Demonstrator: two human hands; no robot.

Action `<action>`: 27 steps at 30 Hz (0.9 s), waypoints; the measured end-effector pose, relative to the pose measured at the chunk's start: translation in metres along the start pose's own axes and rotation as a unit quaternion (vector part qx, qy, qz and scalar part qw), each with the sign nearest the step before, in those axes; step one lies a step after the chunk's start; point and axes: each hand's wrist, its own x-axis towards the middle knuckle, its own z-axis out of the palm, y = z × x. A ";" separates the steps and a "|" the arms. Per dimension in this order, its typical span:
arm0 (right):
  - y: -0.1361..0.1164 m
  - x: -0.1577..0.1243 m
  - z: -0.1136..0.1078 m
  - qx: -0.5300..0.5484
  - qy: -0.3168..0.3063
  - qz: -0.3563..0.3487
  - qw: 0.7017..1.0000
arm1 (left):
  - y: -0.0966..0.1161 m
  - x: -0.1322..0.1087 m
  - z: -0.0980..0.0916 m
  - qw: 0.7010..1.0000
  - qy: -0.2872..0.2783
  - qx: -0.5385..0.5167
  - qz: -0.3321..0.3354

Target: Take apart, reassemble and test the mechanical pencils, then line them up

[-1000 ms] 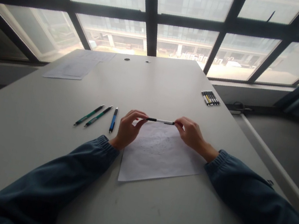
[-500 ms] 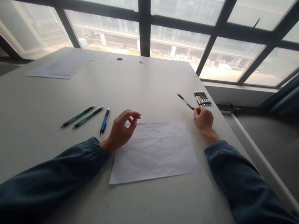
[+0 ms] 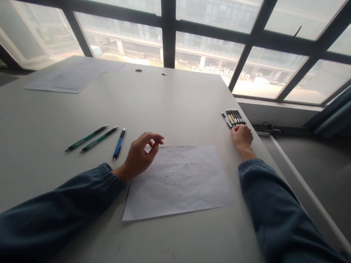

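My right hand (image 3: 242, 137) rests on the table near its right edge. Its fingers are curled, pinching the near end of a black and white pen (image 3: 226, 119). That pen lies on the left side of a row of several similar pens (image 3: 236, 116). My left hand (image 3: 141, 153) hovers at the left edge of a white sheet with faint scribbles (image 3: 183, 182). Its fingers are loosely curled and apart, and it holds nothing. A blue pen (image 3: 119, 143) lies just left of that hand.
Two green pens (image 3: 92, 138) lie left of the blue one. More paper sheets (image 3: 69, 76) lie at the table's far left corner. The grey table (image 3: 181, 100) ends at a large window; a rail runs along its right edge.
Both hands held the pen over the sheet; the left let go. My right hand carried it to the far right and brought it down beside the row of pens.
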 end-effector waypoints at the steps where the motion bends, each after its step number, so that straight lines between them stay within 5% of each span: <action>1: -0.001 0.002 0.001 0.004 -0.001 0.004 1.000 | 0.000 0.000 0.000 1.000 -0.002 0.000 -0.001; 27: -0.015 0.017 0.012 0.020 -0.018 0.024 0.999 | -0.006 -0.002 -0.002 0.999 -0.030 -0.009 0.009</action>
